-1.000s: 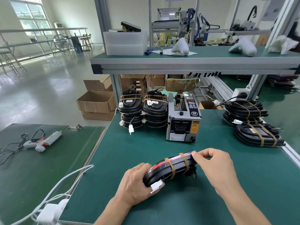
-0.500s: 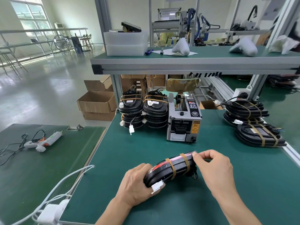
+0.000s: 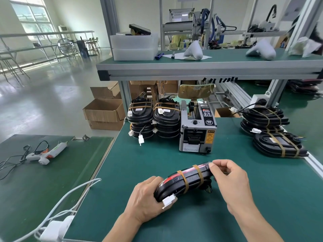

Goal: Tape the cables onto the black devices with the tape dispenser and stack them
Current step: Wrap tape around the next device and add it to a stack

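A black device [image 3: 185, 180] with two brown tape bands around it stands on its edge on the green mat near me. My left hand [image 3: 148, 198] grips its near end, beside a white connector [image 3: 168, 201]. My right hand [image 3: 230, 182] pinches its far end with thumb and fingertips. The grey tape dispenser [image 3: 197, 130] stands behind it. Two stacks of taped devices [image 3: 153, 119] stand to the dispenser's left. More taped devices [image 3: 272, 133] lie at the right.
A raised shelf [image 3: 209, 67] spans above the bench. A side table at the left holds a glue gun [image 3: 47, 151]. White cables and a power adapter [image 3: 57, 227] hang at the bench's left front edge. Cardboard boxes [image 3: 104, 110] sit on the floor.
Almost nothing has moved; my right hand's fingers have curled slightly on the device's far end, and both hands keep hold of it.
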Tool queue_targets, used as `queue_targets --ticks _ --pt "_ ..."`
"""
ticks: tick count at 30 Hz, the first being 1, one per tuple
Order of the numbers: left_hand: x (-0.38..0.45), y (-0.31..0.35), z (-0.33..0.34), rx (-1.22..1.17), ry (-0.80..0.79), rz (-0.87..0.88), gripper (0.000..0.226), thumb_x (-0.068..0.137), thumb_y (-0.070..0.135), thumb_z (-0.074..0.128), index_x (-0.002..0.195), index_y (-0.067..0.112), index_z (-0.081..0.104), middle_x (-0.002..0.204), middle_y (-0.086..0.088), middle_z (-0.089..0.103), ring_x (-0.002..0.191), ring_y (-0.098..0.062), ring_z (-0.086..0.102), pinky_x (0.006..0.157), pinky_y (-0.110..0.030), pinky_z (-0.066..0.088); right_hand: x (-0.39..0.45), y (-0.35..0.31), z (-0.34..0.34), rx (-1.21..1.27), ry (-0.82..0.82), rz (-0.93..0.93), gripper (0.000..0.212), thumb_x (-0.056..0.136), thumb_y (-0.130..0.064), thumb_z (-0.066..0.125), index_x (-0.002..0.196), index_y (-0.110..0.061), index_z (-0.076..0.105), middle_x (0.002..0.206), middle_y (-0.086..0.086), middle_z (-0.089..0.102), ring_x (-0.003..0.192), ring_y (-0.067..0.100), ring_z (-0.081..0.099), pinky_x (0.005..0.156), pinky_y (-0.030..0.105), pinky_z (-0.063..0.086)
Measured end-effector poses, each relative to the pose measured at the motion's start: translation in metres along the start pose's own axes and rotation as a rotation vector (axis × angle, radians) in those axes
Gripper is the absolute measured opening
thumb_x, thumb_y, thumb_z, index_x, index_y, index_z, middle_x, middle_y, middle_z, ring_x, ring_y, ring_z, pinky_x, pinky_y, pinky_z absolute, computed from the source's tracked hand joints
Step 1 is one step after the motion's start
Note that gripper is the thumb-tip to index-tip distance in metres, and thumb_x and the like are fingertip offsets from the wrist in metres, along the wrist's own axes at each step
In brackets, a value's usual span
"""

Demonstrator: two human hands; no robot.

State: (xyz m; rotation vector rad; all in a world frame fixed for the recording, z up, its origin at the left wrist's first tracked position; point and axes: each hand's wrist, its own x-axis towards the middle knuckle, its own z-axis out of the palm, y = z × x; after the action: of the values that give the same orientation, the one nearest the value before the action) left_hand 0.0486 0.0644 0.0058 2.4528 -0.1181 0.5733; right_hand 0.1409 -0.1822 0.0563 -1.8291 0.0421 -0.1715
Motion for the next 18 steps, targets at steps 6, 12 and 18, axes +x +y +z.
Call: queue_targets --ticks 6,12,18 --pt "-0.0003 -0.0002 0.0001 -0.001 -0.007 0.001 0.043 0.08 0.06 0.075 0.092 0.019 0.067 0.079 0.009 0.058 0.066 -0.018 0.054 0.062 -0.038 0.052 -0.0043 0.0003 0.0022 0.0 -0.011 -0.026 0.003 0.089 -0.032 0.076 0.087 -0.03 0.074 0.083 -0.026 0.073 0.08 -0.006 0.067 0.072 0.023 0.049" --pt "-0.0009 -0.001 0.0 -0.008 -0.02 -0.007 0.044 0.081 0.062 0.074 0.096 0.02 0.069 0.08 0.01 0.059 0.067 -0.018 0.055 0.063 -0.038 0.052 -0.0067 -0.0026 0.0032 0.01 -0.039 -0.031 0.017 0.083 -0.036 0.083 0.095 -0.032 0.072 0.087 -0.029 0.071 0.082 -0.008 0.067 0.075 0.022 0.052" --pt "-0.0002 -0.0016 0.001 -0.013 -0.017 -0.013 0.043 0.083 0.06 0.073 0.092 0.019 0.065 0.079 0.01 0.058 0.066 -0.018 0.054 0.063 -0.037 0.052 -0.0052 0.0019 -0.0004 0.104 -0.159 0.001 0.021 0.088 -0.037 0.079 0.108 -0.036 0.073 0.1 -0.023 0.073 0.095 -0.004 0.068 0.088 0.024 0.053"
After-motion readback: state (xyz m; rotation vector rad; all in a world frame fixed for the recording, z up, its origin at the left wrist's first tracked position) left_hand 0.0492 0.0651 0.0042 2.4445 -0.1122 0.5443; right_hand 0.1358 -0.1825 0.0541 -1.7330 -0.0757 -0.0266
